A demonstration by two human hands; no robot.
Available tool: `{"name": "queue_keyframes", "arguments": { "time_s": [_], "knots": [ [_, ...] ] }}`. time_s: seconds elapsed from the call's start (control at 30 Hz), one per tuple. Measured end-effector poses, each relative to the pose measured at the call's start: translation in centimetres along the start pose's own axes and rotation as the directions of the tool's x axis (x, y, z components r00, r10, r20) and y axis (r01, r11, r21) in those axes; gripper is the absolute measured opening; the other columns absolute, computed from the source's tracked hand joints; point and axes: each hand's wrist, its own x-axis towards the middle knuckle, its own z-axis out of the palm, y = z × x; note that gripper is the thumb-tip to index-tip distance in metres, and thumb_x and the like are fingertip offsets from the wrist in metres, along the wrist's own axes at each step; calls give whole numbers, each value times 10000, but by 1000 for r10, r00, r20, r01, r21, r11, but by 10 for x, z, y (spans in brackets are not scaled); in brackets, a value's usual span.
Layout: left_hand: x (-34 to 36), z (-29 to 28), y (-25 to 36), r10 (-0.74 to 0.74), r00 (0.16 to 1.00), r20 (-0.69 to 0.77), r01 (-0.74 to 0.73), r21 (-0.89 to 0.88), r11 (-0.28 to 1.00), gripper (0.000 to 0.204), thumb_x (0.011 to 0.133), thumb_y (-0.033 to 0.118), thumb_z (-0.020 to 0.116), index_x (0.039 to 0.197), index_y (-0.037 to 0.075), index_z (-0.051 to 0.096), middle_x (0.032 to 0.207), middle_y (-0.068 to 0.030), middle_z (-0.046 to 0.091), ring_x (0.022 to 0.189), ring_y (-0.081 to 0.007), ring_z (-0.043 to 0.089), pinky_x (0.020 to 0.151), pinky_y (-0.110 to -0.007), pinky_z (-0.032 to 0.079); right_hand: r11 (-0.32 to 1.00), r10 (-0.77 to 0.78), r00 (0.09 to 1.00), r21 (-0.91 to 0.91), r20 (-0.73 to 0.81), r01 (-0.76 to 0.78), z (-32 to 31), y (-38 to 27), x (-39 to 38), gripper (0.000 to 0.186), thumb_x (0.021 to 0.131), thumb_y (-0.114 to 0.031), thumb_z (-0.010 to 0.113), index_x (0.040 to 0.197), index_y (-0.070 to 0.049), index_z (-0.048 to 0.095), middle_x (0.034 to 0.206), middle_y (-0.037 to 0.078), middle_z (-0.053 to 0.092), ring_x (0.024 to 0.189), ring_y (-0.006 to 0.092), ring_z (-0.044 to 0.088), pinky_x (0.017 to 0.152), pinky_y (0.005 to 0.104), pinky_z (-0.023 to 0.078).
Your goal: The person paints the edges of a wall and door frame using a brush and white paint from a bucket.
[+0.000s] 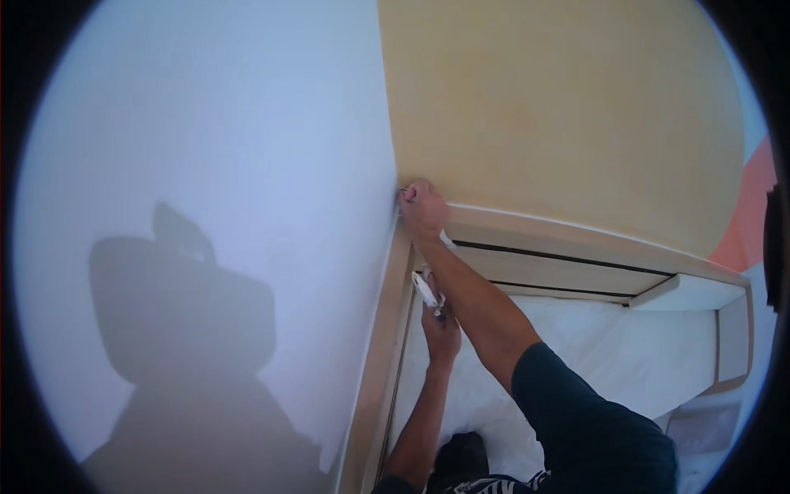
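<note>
Grips a crumpled white piece, material unclear, in the left hand, slanting lengthwise up-left, below the right hand. Has the latter curled at the smooth white wall's corner with the tan wall; cannot tell whether pinching anything.

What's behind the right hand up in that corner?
The tan wall shows above the right hand, the white wall to its left; what lies directly behind is covered.
</note>
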Motion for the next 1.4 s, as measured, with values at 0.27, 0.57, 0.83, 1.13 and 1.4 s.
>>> {"name": "queue_keyframes", "arguments": {
  "time_s": [0.27,0.57,0.83,1.13,1.4],
  "knots": [
    [-4,-2,2,-2,1000,15,2,-5,1000,586,1086,207,532,1578,1,290,1567,-177,372,1409,-286,444,1150,-413,370,999,53,998,-1,-41,-53,-9,-21,28,283,795,-183,821,835,-176,541,767,6,632,668,306,652,572,460,495],
    [-2,13,37,89,994,55,-85,-77,993,671,1084,237,540,1621,17,203,1664,-172,236,1479,-307,365,1194,-442,329,938,-32,963,323,-267,121,-63,-108,98,322,807,-193,864,820,-110,553,747,51,609,644,256,615,590,391,499],
    [-48,57,100,338,940,-39,-340,-113,934,714,1096,422,493,1610,44,172,1694,-164,141,1373,-299,451,1100,-437,415,723,264,862,503,434,-474,-272,-53,-20,266,975,-258,745,1065,-38,626,881,10,643,831,100,606,758,294,514],
    [-104,100,87,-213,939,270,138,274,952,479,1131,454,375,1188,21,572,1016,-106,623,936,-235,619,860,-382,490,947,122,883,215,453,-240,-438,-23,-142,262,983,-30,589,1245,-35,580,1222,192,572,1054,275,628,914,362,522],
    [-102,102,126,-289,781,554,-136,603,786,457,1036,470,594,1020,14,609,839,-177,662,852,-375,683,778,-445,520,714,405,735,315,544,-626,-444,-20,-164,387,1043,-110,546,1408,-21,454,1078,101,558,947,188,569,851,329,487]
  ]
}}
